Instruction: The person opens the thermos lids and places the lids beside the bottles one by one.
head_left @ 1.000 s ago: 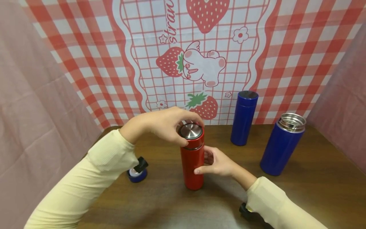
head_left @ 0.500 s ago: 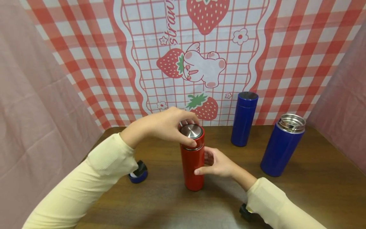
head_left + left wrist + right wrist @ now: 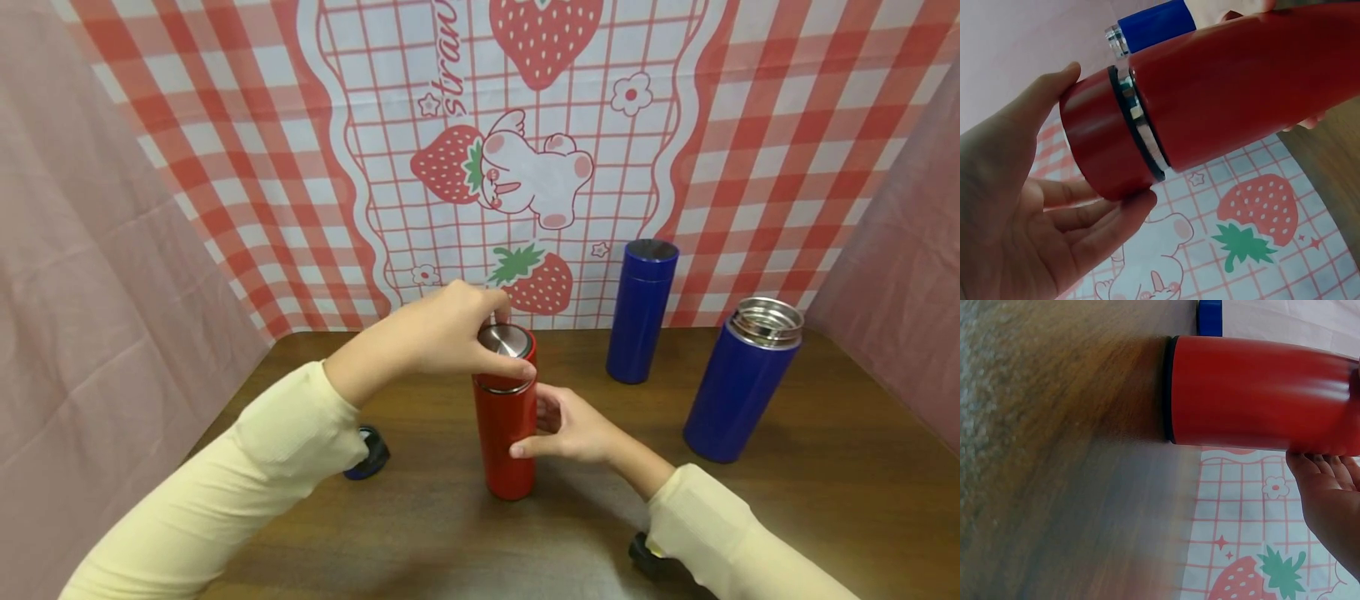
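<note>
A red thermos [image 3: 506, 433] stands upright on the brown table in front of me. My left hand [image 3: 457, 333] grips its red lid [image 3: 1107, 134] from above, thumb on one side and fingers on the other. In the left wrist view a silver band shows in a narrow gap between lid and body. My right hand [image 3: 570, 429] holds the thermos body from the right, with the thumb across its front. The thermos base rests on the table in the right wrist view.
A slim blue thermos [image 3: 640, 317] with its lid on stands at the back right. Nearer to the right is a wider blue thermos [image 3: 735, 400] with an uncovered steel mouth. A blue lid [image 3: 365, 468] lies left, partly hidden by the left wrist's black camera [image 3: 375, 450].
My left hand has turned on the red lid, its thumb sliding rightward across the front while the fingers moved back to the left. The right hand and the thermos body stay put.
</note>
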`<action>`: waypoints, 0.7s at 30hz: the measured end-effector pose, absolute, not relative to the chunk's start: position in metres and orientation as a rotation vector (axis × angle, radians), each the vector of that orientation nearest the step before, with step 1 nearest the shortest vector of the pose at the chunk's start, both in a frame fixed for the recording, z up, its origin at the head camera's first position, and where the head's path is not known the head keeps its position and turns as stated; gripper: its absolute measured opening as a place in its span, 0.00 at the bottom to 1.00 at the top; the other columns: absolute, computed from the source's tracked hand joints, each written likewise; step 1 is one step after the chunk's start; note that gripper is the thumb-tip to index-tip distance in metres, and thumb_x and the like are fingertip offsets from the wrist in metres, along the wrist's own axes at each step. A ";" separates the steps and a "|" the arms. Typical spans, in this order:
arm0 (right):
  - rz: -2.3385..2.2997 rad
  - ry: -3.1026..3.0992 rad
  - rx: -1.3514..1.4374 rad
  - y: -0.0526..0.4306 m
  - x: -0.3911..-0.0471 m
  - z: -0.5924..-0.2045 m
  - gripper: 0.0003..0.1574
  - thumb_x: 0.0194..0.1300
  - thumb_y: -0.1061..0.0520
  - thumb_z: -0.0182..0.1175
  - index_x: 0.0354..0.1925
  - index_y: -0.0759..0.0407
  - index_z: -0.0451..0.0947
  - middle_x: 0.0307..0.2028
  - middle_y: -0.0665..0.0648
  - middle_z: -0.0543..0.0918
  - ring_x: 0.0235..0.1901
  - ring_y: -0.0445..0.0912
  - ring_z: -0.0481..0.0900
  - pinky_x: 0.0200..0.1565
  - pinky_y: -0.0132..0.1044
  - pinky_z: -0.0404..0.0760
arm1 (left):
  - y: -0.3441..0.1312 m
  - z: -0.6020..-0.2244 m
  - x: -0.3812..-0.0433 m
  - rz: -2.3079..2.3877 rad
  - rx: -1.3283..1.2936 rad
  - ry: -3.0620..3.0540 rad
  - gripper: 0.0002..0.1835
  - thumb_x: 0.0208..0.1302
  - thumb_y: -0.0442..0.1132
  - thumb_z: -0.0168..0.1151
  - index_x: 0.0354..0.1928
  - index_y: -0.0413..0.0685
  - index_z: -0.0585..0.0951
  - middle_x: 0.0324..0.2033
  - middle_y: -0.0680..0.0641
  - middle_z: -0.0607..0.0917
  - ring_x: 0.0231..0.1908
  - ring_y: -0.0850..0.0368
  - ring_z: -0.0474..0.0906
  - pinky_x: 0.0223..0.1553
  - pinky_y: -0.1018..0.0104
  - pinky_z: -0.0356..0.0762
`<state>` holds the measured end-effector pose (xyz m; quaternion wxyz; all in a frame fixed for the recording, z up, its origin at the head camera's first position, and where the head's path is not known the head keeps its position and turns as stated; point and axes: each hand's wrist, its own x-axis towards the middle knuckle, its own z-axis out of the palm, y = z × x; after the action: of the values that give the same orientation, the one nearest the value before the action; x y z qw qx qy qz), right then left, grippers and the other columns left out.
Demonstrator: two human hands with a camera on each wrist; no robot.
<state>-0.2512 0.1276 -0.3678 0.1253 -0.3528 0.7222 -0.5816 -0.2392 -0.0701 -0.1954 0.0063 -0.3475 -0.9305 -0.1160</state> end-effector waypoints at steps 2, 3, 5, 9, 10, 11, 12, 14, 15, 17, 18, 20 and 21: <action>-1.692 2.101 -1.024 0.127 -0.251 -0.368 0.39 0.54 0.59 0.71 0.60 0.71 0.67 0.53 0.73 0.80 0.48 0.33 0.82 0.53 0.28 0.79 | -0.069 -0.197 -0.237 -0.362 -1.033 -2.915 0.26 0.50 0.65 0.67 0.35 0.51 0.75 0.25 0.53 0.81 0.26 0.62 0.75 0.26 0.70 0.74; -1.691 2.101 -1.024 0.127 -0.251 -0.367 0.39 0.54 0.59 0.71 0.60 0.71 0.67 0.53 0.73 0.79 0.49 0.33 0.81 0.53 0.28 0.79 | -0.068 -0.197 -0.237 -0.358 -1.008 -2.914 0.27 0.50 0.66 0.67 0.33 0.51 0.74 0.25 0.53 0.80 0.25 0.62 0.75 0.25 0.70 0.73; -1.690 2.102 -1.028 0.127 -0.251 -0.367 0.39 0.54 0.59 0.71 0.60 0.72 0.66 0.53 0.73 0.79 0.49 0.33 0.81 0.53 0.28 0.79 | -0.068 -0.198 -0.235 -0.343 -0.961 -2.912 0.28 0.49 0.68 0.66 0.32 0.51 0.73 0.24 0.53 0.79 0.25 0.61 0.73 0.24 0.70 0.72; -1.693 2.109 -1.028 0.128 -0.250 -0.365 0.39 0.54 0.59 0.70 0.59 0.73 0.66 0.53 0.74 0.79 0.49 0.32 0.81 0.53 0.27 0.79 | -0.067 -0.200 -0.233 -0.295 -0.886 -2.915 0.31 0.47 0.73 0.64 0.35 0.53 0.74 0.27 0.54 0.80 0.27 0.61 0.75 0.26 0.68 0.72; -1.698 2.107 -1.028 0.128 -0.250 -0.365 0.39 0.54 0.60 0.70 0.59 0.74 0.67 0.53 0.74 0.79 0.49 0.32 0.81 0.53 0.27 0.79 | -0.068 -0.200 -0.233 -0.284 -0.877 -2.918 0.32 0.47 0.73 0.63 0.37 0.54 0.74 0.28 0.55 0.80 0.29 0.61 0.76 0.27 0.67 0.73; -1.700 2.106 -1.025 0.128 -0.250 -0.366 0.39 0.54 0.60 0.70 0.59 0.74 0.67 0.52 0.74 0.79 0.49 0.32 0.81 0.53 0.27 0.79 | -0.068 -0.201 -0.234 -0.280 -0.875 -2.922 0.33 0.47 0.74 0.62 0.39 0.54 0.75 0.31 0.56 0.81 0.31 0.61 0.77 0.29 0.66 0.75; -1.703 2.104 -1.025 0.128 -0.250 -0.366 0.38 0.54 0.60 0.70 0.59 0.74 0.66 0.52 0.75 0.79 0.48 0.33 0.81 0.53 0.27 0.79 | -0.069 -0.201 -0.234 -0.281 -0.881 -2.926 0.34 0.48 0.75 0.61 0.42 0.55 0.76 0.33 0.56 0.82 0.34 0.61 0.78 0.32 0.65 0.76; -1.705 2.099 -1.031 0.128 -0.251 -0.368 0.38 0.54 0.60 0.70 0.59 0.74 0.66 0.52 0.75 0.79 0.48 0.33 0.81 0.53 0.27 0.79 | -0.071 -0.201 -0.237 -0.307 -0.942 -2.929 0.36 0.50 0.73 0.60 0.51 0.55 0.76 0.42 0.56 0.83 0.42 0.61 0.79 0.42 0.63 0.79; -1.705 2.095 -1.032 0.128 -0.251 -0.368 0.39 0.54 0.60 0.70 0.59 0.75 0.66 0.52 0.75 0.79 0.49 0.33 0.81 0.53 0.28 0.79 | -0.073 -0.200 -0.239 -0.338 -0.995 -2.929 0.36 0.51 0.72 0.61 0.54 0.55 0.75 0.46 0.55 0.82 0.46 0.61 0.78 0.46 0.62 0.79; -1.704 2.090 -1.030 0.128 -0.252 -0.369 0.39 0.54 0.60 0.70 0.59 0.75 0.66 0.53 0.75 0.79 0.49 0.33 0.81 0.53 0.28 0.79 | -0.077 -0.199 -0.242 -0.408 -1.138 -2.920 0.37 0.53 0.66 0.65 0.59 0.52 0.72 0.54 0.53 0.80 0.54 0.60 0.76 0.55 0.60 0.77; -1.704 2.087 -1.028 0.128 -0.252 -0.369 0.39 0.54 0.60 0.70 0.59 0.75 0.66 0.53 0.74 0.79 0.49 0.33 0.81 0.54 0.28 0.79 | -0.079 -0.198 -0.244 -0.439 -1.225 -2.905 0.38 0.53 0.62 0.68 0.61 0.51 0.71 0.57 0.52 0.78 0.57 0.59 0.74 0.59 0.60 0.75; -1.699 2.090 -1.021 0.128 -0.252 -0.369 0.39 0.54 0.59 0.70 0.59 0.74 0.66 0.53 0.74 0.79 0.49 0.33 0.81 0.54 0.27 0.79 | -0.083 -0.196 -0.247 -0.493 -1.398 -2.871 0.39 0.52 0.53 0.72 0.64 0.48 0.69 0.60 0.49 0.76 0.60 0.57 0.72 0.62 0.59 0.72; -1.695 2.092 -1.015 0.129 -0.252 -0.368 0.39 0.54 0.59 0.70 0.59 0.74 0.66 0.53 0.74 0.79 0.49 0.33 0.81 0.54 0.27 0.79 | -0.084 -0.195 -0.248 -0.504 -1.473 -2.854 0.40 0.51 0.49 0.74 0.64 0.47 0.68 0.61 0.48 0.75 0.60 0.57 0.72 0.63 0.59 0.72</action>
<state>-0.2517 0.1286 -0.3682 0.1314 -0.3496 0.7207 -0.5840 -0.2476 -0.0839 -0.1952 -0.0545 -0.4524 -0.8766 -0.1547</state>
